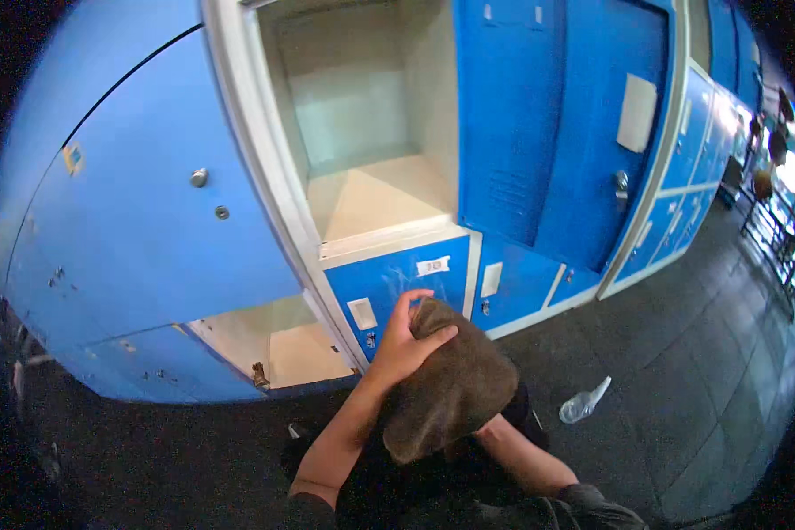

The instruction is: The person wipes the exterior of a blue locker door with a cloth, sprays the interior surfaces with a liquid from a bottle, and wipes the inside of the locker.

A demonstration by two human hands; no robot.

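Observation:
A brown cloth (458,389), folded into a thick pad, is held up in front of me. My left hand (408,346) grips its upper left edge, with the thumb pressed on the near face and the fingers at the top. My right hand (491,427) is under the lower right side of the cloth; only its wrist end shows, and the cloth hides the fingers. Just beyond the cloth is a shut blue locker door (397,283) with a label and a small lock. Above that, an open locker compartment (362,199) shows a pale bare bottom.
The blue door (539,115) of the upper compartment hangs open to the right. At lower left another compartment (305,353) stands open, with a small brown object (259,374) at its edge. A clear bottle (583,405) with a white nozzle lies on the dark tiled floor (680,371).

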